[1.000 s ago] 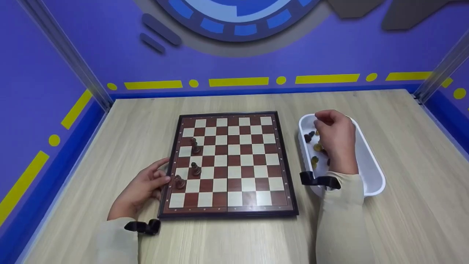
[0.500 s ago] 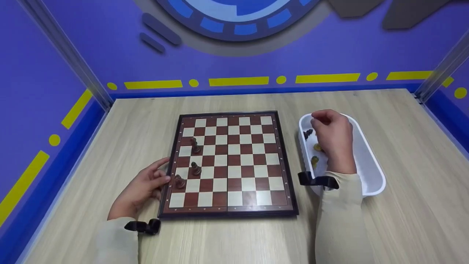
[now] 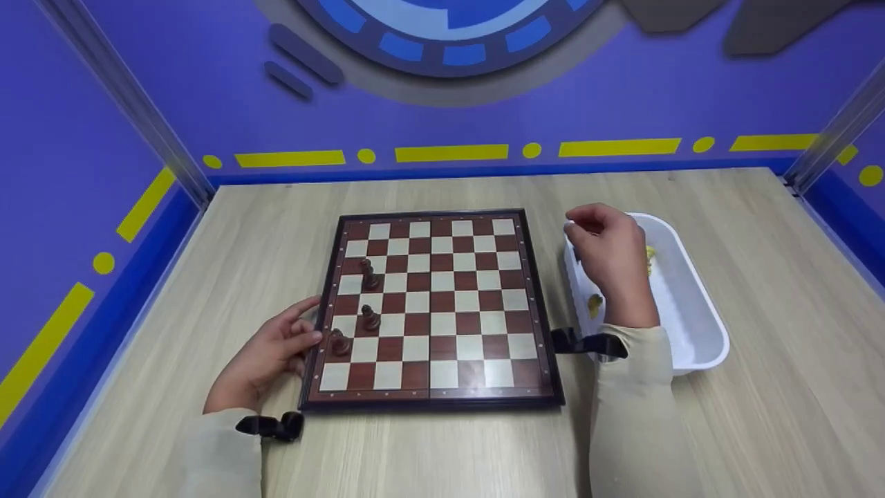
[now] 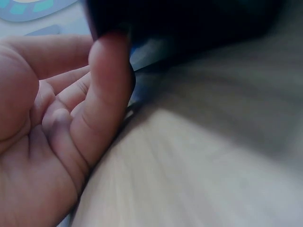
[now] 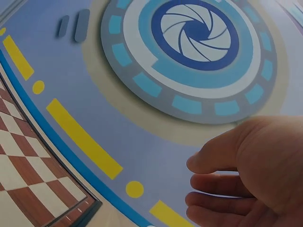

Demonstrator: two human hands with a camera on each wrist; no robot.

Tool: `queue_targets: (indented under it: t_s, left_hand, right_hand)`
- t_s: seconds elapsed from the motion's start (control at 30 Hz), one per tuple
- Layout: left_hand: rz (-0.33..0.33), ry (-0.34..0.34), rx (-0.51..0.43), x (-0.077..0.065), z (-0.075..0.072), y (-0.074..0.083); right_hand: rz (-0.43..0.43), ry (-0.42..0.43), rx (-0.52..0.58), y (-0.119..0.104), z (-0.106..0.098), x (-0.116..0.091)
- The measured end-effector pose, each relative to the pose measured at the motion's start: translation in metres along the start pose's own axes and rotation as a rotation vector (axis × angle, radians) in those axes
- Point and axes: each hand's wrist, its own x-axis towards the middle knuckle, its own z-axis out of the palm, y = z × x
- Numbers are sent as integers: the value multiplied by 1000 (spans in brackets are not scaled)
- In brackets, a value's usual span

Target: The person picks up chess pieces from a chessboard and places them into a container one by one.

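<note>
A brown-and-cream chessboard [image 3: 442, 304] with a dark frame lies on the table. My left hand [image 3: 273, 353] holds its left edge; in the left wrist view a fingertip [image 4: 109, 59] meets the board's dark side. Three dark chess pieces stand on the left part of the board: one piece [image 3: 369, 275] farther back, another [image 3: 370, 318] in the middle, and a knight-like one [image 3: 339, 342] nearest me. My right hand [image 3: 612, 256] is over the left rim of a white tray [image 3: 691, 304], thumb and fingertips close together. I cannot tell whether a piece is between them.
Inside the tray are yellowish chess pieces, one [image 3: 594, 304] near its left wall and others [image 3: 650, 257] beside my right hand, which hides part of the tray. A blue-purple wall with yellow marks [image 3: 451, 153] rises behind the table [image 3: 276, 228].
My right hand has shifted left, from inside the tray to above its left rim, uncovering yellowish pieces on its right. My left hand and the pieces on the board stay put.
</note>
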Motion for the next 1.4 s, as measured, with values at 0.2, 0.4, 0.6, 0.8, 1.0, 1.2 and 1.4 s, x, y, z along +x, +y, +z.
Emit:
queue_targets:
  t_s: [0.2,0.4,0.6,0.8,1.0,1.2,1.4]
  left_hand:
    - [5,-1,24,0,-1,1]
    - [-8,5,15,0,-1,1]
    - [-8,1,7,0,-1,0]
    - [-7,-12,13,-1,-1,1]
    - [-13,2,24,0,0,3]
    - [-21,10,22,0,1,3]
    - [-12,3,18,0,1,2]
  right_hand:
    - [-23,-25,-2,-7,6,-2]
    - [-37,-40,1,-13,12,-4]
    - [-86,-68,-1,-19,20,-7]
    - [-158,-87,7,-26,31,-12]
    - [-227,-117,-20,-34,41,-18]
    - [-245,-132,-13,-37,45,-20]
    - [-269,-137,-10,-40,49,-23]
